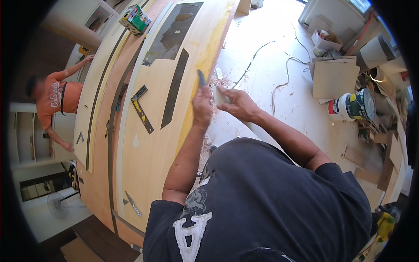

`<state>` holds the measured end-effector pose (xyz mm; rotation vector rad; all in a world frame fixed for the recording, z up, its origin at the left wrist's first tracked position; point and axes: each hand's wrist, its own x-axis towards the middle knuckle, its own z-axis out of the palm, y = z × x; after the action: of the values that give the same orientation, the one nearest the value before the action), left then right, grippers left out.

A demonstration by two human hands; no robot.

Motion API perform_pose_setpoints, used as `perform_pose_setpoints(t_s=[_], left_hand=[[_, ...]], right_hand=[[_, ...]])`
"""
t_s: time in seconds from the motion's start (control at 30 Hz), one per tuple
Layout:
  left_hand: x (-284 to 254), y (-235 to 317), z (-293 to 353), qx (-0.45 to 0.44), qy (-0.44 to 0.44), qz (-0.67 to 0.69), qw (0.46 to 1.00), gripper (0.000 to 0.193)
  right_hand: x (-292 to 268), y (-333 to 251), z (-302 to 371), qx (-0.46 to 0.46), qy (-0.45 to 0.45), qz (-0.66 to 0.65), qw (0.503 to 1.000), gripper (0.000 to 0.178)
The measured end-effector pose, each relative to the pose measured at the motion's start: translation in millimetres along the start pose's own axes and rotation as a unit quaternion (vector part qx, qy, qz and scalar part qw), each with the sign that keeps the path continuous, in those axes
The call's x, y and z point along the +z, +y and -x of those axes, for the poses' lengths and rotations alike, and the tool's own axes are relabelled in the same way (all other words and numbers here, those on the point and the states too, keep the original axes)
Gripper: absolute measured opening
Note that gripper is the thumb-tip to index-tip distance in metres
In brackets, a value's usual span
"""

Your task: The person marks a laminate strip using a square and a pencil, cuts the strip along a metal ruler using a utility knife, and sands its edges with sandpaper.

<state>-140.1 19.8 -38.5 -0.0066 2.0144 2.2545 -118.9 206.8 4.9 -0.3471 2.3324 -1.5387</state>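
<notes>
My left hand (202,107) is closed around a dark flat-bladed tool (200,77), whose tip points away from me over the edge of a pale wood panel (152,81). Just right of it, my right hand (241,105) bends its fingers and thumb round a pale piece (214,94) that hardly stands out from the bright floor; I cannot make out its kind. A yellow smear (192,109) runs along the panel's right edge beside my left hand. On the panel lie a long dark strip (175,89), a larger dark sheet (168,37) and a carpenter's square (143,111).
Across the worktable, a person in an orange shirt (65,94) rests both hands near its far edge. A green box (135,20) stands on the table. Cords (253,61) and shavings lie on the floor at right, near paint buckets (360,105) and cardboard (334,78).
</notes>
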Motion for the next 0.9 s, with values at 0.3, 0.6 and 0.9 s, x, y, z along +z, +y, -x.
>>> perform_pose_setpoints(t_s=[0.3, 0.6, 0.9], left_hand=[[19.7, 13.2, 17.3, 0.008, 0.019, -0.002, 1.0, 0.053], [29.4, 17.3, 30.8, 0.082, -0.09, -0.017, 0.992, 0.065], [25.8, 17.3, 42.6, 0.047, -0.105, -0.011, 0.993, 0.065]], right_hand=[[-6.3, 16.1, -5.5, -0.044, 0.07, -0.032, 0.996, 0.077], [0.9, 17.3, -3.7, -0.031, 0.069, 0.063, 0.995, 0.07], [8.3, 9.2, 1.0, -0.014, 0.047, 0.035, 0.998, 0.074]])
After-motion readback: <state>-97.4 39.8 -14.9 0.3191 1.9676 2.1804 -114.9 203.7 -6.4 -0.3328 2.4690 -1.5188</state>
